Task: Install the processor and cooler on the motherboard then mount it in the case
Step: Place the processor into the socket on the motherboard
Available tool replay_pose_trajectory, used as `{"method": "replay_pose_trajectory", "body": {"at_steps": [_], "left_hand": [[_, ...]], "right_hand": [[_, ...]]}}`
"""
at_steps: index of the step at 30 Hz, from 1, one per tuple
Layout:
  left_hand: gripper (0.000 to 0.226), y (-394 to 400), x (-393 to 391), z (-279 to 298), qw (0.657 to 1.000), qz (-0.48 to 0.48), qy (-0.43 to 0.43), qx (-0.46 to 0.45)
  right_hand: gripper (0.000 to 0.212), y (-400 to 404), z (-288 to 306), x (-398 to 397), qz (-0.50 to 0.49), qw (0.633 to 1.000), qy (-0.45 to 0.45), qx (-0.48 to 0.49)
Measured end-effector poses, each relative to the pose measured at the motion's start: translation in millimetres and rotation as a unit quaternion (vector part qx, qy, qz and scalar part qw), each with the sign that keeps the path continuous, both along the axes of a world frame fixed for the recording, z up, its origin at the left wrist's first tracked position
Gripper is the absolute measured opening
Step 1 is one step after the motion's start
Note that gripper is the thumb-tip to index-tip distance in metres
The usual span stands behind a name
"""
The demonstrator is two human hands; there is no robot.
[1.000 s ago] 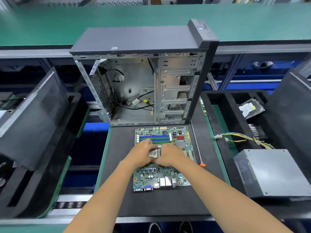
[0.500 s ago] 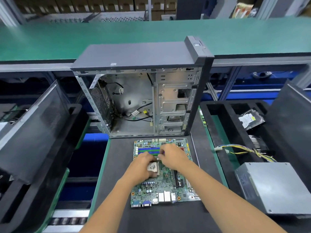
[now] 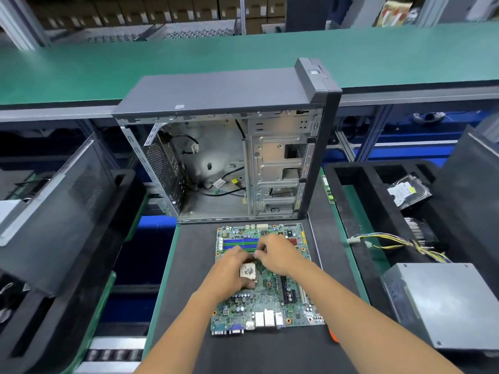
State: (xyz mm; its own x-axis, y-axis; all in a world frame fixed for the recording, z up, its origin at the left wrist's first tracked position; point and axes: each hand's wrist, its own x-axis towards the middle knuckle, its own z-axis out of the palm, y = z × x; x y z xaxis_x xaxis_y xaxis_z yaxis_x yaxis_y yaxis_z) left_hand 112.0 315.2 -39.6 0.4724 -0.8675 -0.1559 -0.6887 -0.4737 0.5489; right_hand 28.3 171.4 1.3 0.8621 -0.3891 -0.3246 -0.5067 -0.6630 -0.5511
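Left hand (image 3: 229,271) pinching processor (image 3: 248,271) over board (image 3: 267,298) (flat on mat before case (image 3: 224,147)), right hand (image 3: 278,256) gripping something small, likely socket lever; tilted seating risks bent pins.

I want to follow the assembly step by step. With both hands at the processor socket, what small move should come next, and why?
Probably press the socket lever down with the right hand, which pinches something thin and metallic beside the processor. The left hand holds the processor on the motherboard, and the cooler is not yet on it.
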Motion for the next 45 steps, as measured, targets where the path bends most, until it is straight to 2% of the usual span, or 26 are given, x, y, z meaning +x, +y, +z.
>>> {"method": "replay_pose_trajectory", "body": {"at_steps": [4,9,14,19,23,28,38,42,45], "left_hand": [[0.059,0.0,0.1,0.2,1.000,0.009,0.017,-0.004],[0.056,1.8,-0.3,1.6,1.000,0.006,-0.030,0.001],[0.055,2.4,-1.4,0.0,1.000,0.014,-0.016,-0.010],[0.047,3.6,-2.8,2.2,1.000,0.003,-0.018,-0.008],[0.050,4.1,-3.0,1.5,1.000,0.019,0.001,-0.008],[0.042,2.9,3.5,0.0,1.000,0.002,0.013,0.008],[0.052,6.5,-2.1,3.6,1.000,0.009,0.005,-0.003],[0.034,9.5,-0.1,5.1,1.000,0.008,0.000,-0.015],[0.023,6.5,3.6,9.2,1.000,-0.018,-0.025,0.007]], "right_hand": [[0.021,0.2,-3.2,-1.5,0.024,0.999,0.016,0.020],[0.020,7.3,-7.8,-5.0,0.045,0.998,0.026,0.039],[0.019,11.8,-7.3,-4.9,0.049,0.998,0.016,0.047],[0.020,13.4,-5.4,-5.9,0.051,0.998,0.006,0.029],[0.021,13.0,-2.0,-5.6,0.065,0.998,0.010,0.022],[0.005,10.9,-2.5,-5.6,0.086,0.996,0.020,0.032],[0.013,18.3,-9.7,0.2,0.078,0.995,0.043,-0.038],[0.010,21.5,-7.1,4.8,0.069,0.995,0.050,-0.057],[0.016,24.5,-3.7,7.5,0.062,0.994,0.062,-0.070]]}}
